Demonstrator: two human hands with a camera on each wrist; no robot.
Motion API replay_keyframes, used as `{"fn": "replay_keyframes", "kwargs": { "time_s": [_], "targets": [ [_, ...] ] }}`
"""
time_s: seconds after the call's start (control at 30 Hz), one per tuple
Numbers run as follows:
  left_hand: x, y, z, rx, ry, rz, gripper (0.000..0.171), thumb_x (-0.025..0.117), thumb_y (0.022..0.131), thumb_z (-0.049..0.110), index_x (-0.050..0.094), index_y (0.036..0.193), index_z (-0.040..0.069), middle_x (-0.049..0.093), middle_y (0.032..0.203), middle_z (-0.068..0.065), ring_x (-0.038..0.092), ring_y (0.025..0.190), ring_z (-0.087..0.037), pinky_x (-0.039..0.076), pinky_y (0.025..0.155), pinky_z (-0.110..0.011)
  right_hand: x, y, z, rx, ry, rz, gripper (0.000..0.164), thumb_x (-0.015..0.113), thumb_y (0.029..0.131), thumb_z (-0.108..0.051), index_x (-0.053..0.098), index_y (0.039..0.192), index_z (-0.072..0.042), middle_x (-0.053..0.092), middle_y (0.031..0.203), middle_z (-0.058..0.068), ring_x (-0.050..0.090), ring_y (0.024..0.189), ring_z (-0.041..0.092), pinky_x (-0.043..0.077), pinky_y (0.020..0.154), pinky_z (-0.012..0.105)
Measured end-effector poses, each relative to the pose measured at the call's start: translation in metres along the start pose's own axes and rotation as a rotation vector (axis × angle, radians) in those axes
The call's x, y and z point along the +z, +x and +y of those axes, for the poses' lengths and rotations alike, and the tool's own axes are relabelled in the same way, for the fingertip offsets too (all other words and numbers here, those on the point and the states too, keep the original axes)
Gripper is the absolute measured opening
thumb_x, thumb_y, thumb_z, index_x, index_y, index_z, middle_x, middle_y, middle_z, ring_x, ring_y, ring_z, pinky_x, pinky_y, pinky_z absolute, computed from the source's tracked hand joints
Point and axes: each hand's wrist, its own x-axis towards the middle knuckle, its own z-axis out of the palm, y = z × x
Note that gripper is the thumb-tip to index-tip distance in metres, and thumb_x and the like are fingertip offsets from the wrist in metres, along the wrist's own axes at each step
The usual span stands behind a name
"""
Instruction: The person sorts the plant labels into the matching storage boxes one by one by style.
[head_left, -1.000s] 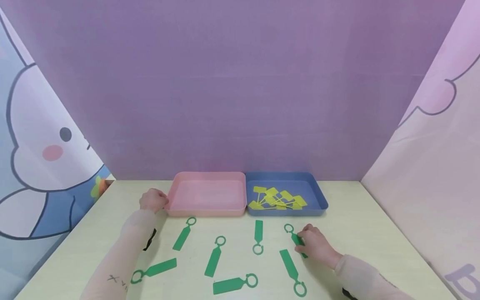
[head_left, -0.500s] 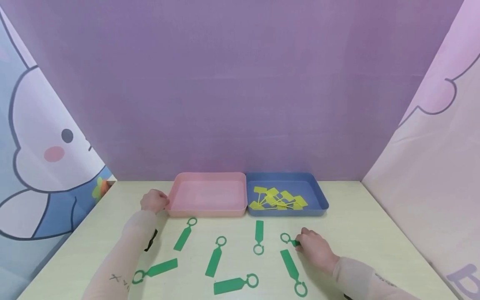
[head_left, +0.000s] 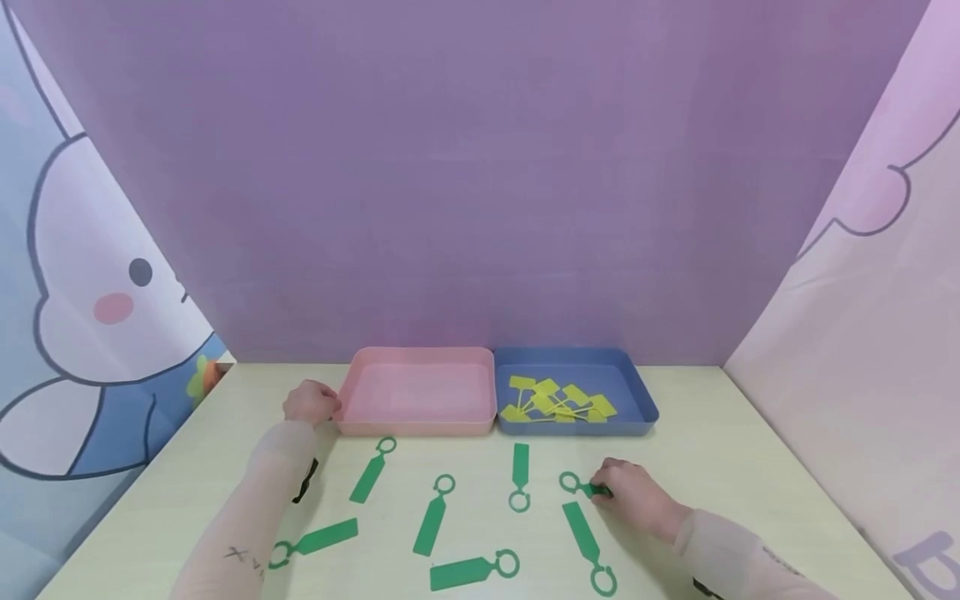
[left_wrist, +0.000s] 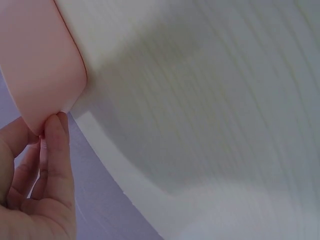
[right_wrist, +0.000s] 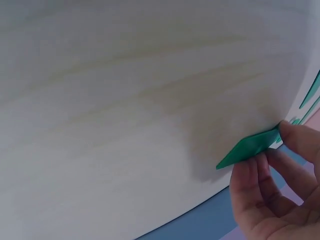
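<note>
My left hand (head_left: 309, 402) grips the left side of the pink tray (head_left: 420, 390). In the left wrist view, thumb and fingers pinch the tray's corner wall (left_wrist: 47, 75). My right hand (head_left: 633, 493) pinches a green tag with a ring end (right_wrist: 250, 147) between thumb and fingers. From the head, its ring and neck (head_left: 586, 487) point left while the fingers cover most of the flat part. The right wrist view has that flat part tilted up from the table. Just below the hand lies another green ring tag (head_left: 582, 533).
Against the pink tray stands a blue tray (head_left: 577, 364) with several yellow flag-shaped tags (head_left: 546, 400) inside. More green ring tags lie scattered over the table, such as one at the front (head_left: 459, 573) and one at left (head_left: 327, 536). A purple wall (head_left: 480, 183) rises behind.
The green tag under my right hand has turned and shifted slightly left, its ring now pointing left rather than up-left. My left hand keeps its grip on the pink tray.
</note>
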Motion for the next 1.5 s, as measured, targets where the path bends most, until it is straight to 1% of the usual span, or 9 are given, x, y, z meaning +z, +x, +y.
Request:
{"fn": "replay_keyframes", "kwargs": {
  "time_s": [0.27,0.53,0.67,0.83,0.97,1.1,1.2,1.33,1.5],
  "targets": [
    [0.004,0.004,0.001,0.021,0.025,0.010,0.025,0.057,0.081,0.012,0.067,0.098,-0.004,0.069,0.087,-0.016,0.061,0.082,-0.032,0.043,0.082,-0.049,0.007,0.002,0.000,0.022,-0.098,0.080,0.013,0.073,0.072,-0.009,0.069,0.083,-0.003,0.055,0.073,-0.001,0.055,0.066,0.011,0.049,0.061,0.027],
    [0.005,0.003,-0.001,0.021,0.012,0.014,0.025,0.057,0.081,0.012,0.067,0.097,-0.004,0.069,0.082,-0.015,0.062,0.077,-0.029,0.044,0.080,-0.049,0.003,0.009,-0.005,-0.008,-0.106,0.132,0.013,0.073,0.072,-0.008,0.070,0.083,-0.003,0.056,0.073,0.000,0.056,0.066,0.012,0.050,0.060,0.026],
    [0.004,0.004,-0.001,0.020,0.011,0.016,0.024,0.057,0.081,0.012,0.067,0.096,-0.004,0.069,0.081,-0.014,0.062,0.076,-0.029,0.044,0.079,-0.048,-0.002,0.015,-0.008,-0.021,-0.093,0.153,0.014,0.072,0.072,-0.008,0.070,0.085,-0.003,0.058,0.075,0.001,0.058,0.067,0.014,0.051,0.061,0.026],
    [0.004,0.005,0.001,0.005,0.021,0.017,0.024,0.058,0.080,0.012,0.067,0.097,-0.003,0.069,0.086,-0.015,0.061,0.081,-0.031,0.044,0.080,-0.047,-0.011,0.023,-0.013,-0.028,-0.018,0.127,0.012,0.070,0.074,-0.009,0.070,0.085,-0.003,0.060,0.075,0.000,0.056,0.066,0.009,0.048,0.059,0.022],
    [0.004,0.006,0.003,-0.003,0.025,0.013,0.025,0.058,0.080,0.012,0.066,0.098,-0.004,0.069,0.088,-0.016,0.061,0.084,-0.031,0.044,0.083,-0.048,-0.020,0.032,-0.019,-0.048,0.036,0.108,0.004,0.069,0.077,-0.010,0.067,0.075,-0.007,0.057,0.070,-0.005,0.048,0.061,0.003,0.042,0.054,0.019],
    [0.003,0.006,0.002,-0.016,0.030,0.008,0.026,0.058,0.080,0.012,0.066,0.100,-0.003,0.069,0.088,-0.015,0.062,0.085,-0.032,0.043,0.084,-0.048,-0.028,0.041,-0.028,-0.085,0.044,0.111,0.013,0.068,0.079,-0.011,0.061,0.068,-0.013,0.054,0.066,-0.008,0.042,0.058,0.002,0.038,0.052,0.019],
    [0.003,0.005,0.001,-0.020,0.032,0.012,0.025,0.058,0.079,0.012,0.067,0.098,-0.003,0.069,0.087,-0.015,0.062,0.086,-0.033,0.043,0.084,-0.048,-0.032,0.048,-0.035,-0.087,0.041,0.118,0.004,0.068,0.079,-0.012,0.067,0.076,-0.010,0.058,0.072,-0.005,0.046,0.060,0.003,0.039,0.053,0.019],
    [0.002,0.004,0.000,-0.024,0.022,0.016,0.025,0.058,0.079,0.012,0.067,0.097,-0.002,0.070,0.086,-0.014,0.061,0.087,-0.033,0.041,0.085,-0.049,-0.035,0.058,-0.042,-0.064,0.041,0.127,0.016,0.067,0.080,-0.014,0.071,0.093,-0.005,0.061,0.083,0.001,0.052,0.066,0.006,0.042,0.056,0.019],
    [0.002,0.004,-0.002,-0.016,0.010,0.020,0.025,0.059,0.080,0.013,0.067,0.098,-0.003,0.070,0.086,-0.014,0.061,0.087,-0.034,0.041,0.085,-0.049,-0.036,0.074,-0.050,-0.049,0.043,0.126,0.018,0.068,0.080,-0.014,0.071,0.095,-0.005,0.062,0.083,0.001,0.054,0.069,0.009,0.044,0.057,0.020]
  ]
}}
